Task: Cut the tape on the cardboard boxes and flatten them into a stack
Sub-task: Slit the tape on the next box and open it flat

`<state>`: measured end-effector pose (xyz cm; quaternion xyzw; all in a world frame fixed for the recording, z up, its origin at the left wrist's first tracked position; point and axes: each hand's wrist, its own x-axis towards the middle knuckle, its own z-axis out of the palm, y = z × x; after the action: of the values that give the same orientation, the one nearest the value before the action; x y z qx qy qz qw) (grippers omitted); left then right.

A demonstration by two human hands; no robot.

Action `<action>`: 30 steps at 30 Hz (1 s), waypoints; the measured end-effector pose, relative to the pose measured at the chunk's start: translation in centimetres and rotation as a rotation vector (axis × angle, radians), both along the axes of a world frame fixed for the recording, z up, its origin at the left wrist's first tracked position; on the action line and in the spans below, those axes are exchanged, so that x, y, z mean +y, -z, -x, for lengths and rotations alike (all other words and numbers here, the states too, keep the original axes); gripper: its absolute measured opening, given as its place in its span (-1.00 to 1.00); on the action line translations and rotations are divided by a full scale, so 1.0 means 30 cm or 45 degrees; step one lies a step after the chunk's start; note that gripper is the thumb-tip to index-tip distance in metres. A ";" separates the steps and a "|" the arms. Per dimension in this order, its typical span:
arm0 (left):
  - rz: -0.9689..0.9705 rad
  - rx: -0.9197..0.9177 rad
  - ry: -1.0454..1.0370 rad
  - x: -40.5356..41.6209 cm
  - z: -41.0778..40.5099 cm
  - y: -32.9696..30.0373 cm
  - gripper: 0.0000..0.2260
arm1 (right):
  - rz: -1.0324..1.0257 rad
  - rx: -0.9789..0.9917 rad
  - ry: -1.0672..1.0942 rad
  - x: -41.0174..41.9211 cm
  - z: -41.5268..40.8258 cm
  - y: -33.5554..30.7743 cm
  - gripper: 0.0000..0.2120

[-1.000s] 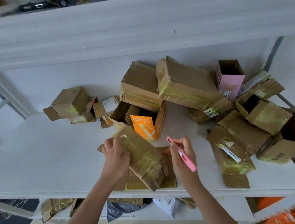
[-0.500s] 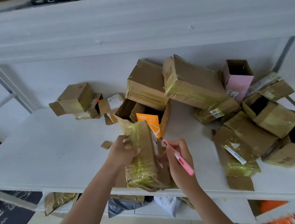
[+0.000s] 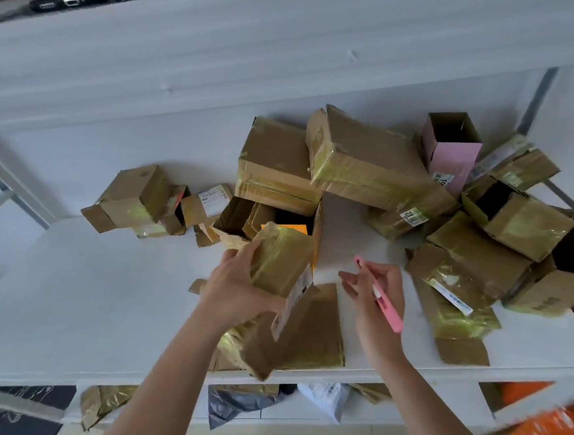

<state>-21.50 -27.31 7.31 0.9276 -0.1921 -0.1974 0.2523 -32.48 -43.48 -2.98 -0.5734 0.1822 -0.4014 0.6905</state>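
Left hand (image 3: 235, 287) fingers clamp taped box (image 3: 280, 261) above flat cardboard (image 3: 307, 335) at desk (image 3: 101, 288) edge — one-handed hold may slip. Right hand (image 3: 377, 293) fingers pinch pink cutter (image 3: 380, 295) — blade near left fingers, cut risk.

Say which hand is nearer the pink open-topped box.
Right. The right hand, holding the pink cutter, sits below-left of the pink box; the left hand is farther left, gripping a taped box.

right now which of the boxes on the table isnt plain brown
The pink box, standing upright with its top open at the back right of the pile, beside the big taped box. The other boxes are brown cardboard with yellowish tape.
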 end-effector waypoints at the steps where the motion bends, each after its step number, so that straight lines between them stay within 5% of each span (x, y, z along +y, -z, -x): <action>1: -0.048 -0.013 0.075 0.012 -0.017 -0.007 0.01 | -0.029 -0.016 0.009 -0.011 -0.002 -0.001 -0.95; 5: -0.277 -0.069 0.307 0.033 -0.039 0.077 -0.02 | -0.062 -0.013 -0.049 -0.020 -0.010 -0.011 -0.91; 14: -0.050 -0.555 0.257 0.098 -0.011 0.225 -0.11 | -0.025 0.107 -0.323 -0.006 -0.051 -0.016 -0.95; 30: -0.090 -0.644 0.290 0.095 -0.007 0.245 -0.11 | 0.196 0.243 -0.395 -0.025 -0.077 -0.003 -0.87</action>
<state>-21.30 -24.47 -0.06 0.9281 -0.3450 0.0069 0.1401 -30.18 -44.22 -2.90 -0.6812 0.1250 -0.2470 0.6778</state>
